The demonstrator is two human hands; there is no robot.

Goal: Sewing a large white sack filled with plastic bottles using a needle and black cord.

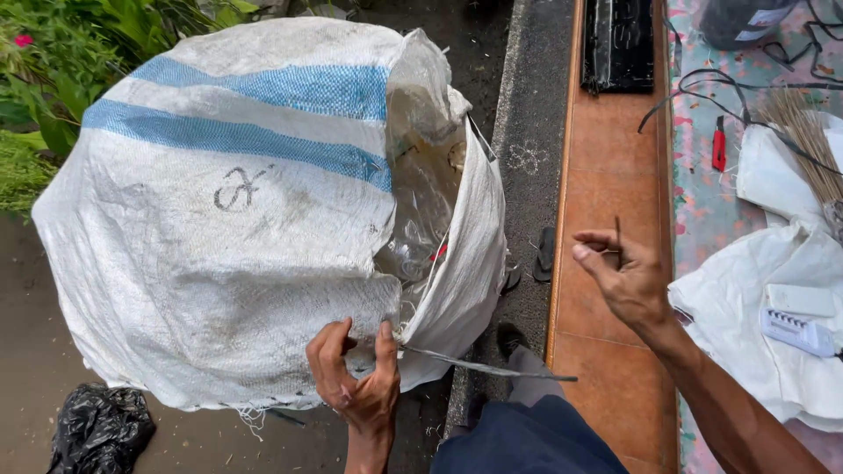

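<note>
At lower centre, the left hand [356, 386] pinches the torn edge of a big white woven sack [228, 219] filling the frame's left. Right of centre, the right hand [625, 276] grips a thin needle [617, 235], its strip of twine [492, 369] trailing back to the sack.

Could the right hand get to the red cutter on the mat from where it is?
Probably yes. The right hand, pinching a thin needle, is raised over the tiled ledge; the red cutter lies beyond on the floral mat, with nothing between.
</note>
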